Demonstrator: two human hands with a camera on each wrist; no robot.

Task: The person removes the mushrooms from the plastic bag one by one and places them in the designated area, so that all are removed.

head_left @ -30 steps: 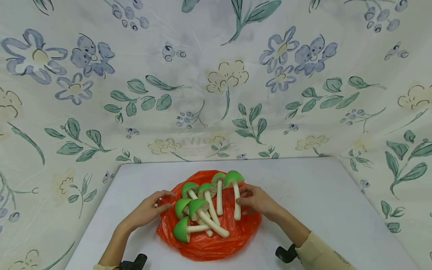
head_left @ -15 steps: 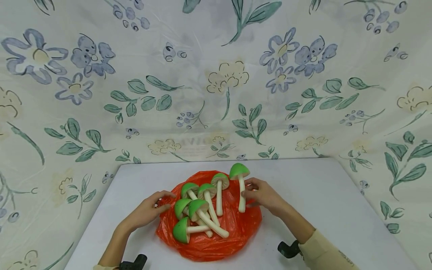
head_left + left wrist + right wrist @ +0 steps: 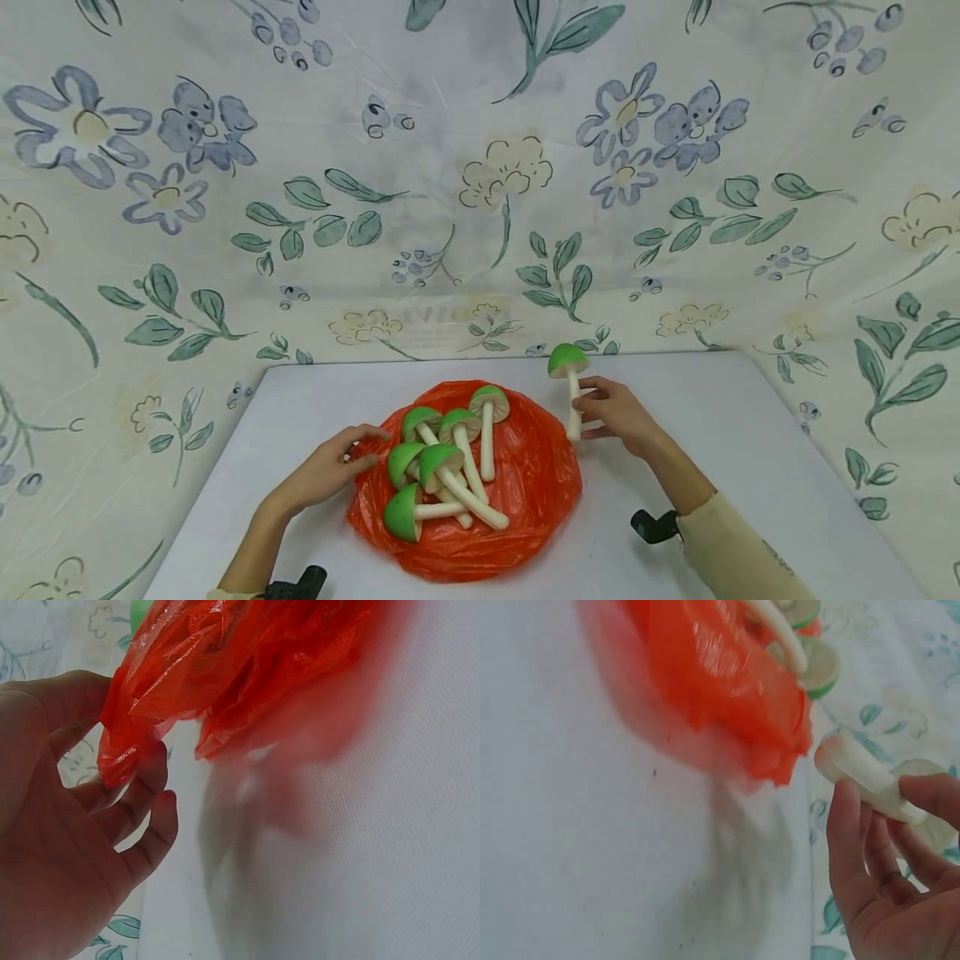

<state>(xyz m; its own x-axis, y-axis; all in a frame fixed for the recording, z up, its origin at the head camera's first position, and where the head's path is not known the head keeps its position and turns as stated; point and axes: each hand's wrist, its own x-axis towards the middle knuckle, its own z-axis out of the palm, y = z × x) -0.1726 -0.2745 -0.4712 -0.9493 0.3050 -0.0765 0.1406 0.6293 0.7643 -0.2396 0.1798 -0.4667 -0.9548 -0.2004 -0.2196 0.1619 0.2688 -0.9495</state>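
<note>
A red plastic bag (image 3: 517,533) is spread on the white table, with several green-capped toy-like mushrooms (image 3: 407,511) lying on it. At its left edge, my left hand (image 3: 330,467) grips the plastic; the left wrist view has thumb and fingers around a fold of the bag (image 3: 247,667). Beyond the bag's right side, my right hand (image 3: 615,412) pinches one mushroom (image 3: 567,360) by its pale stem, cap uppermost. Close up in the right wrist view, thumb and fingertips hold that stem (image 3: 866,776), its cap partly hidden behind the hand.
The white table (image 3: 690,433) extends to both sides of the bag. A floral cloth (image 3: 420,208) hangs behind the table's far edge. Dark wrist-worn devices (image 3: 655,527) sit below each hand.
My right hand has lifted the mushroom off the bag and carried it right and away, past the bag's edge. The left hand and the other mushrooms stay where they were.
</note>
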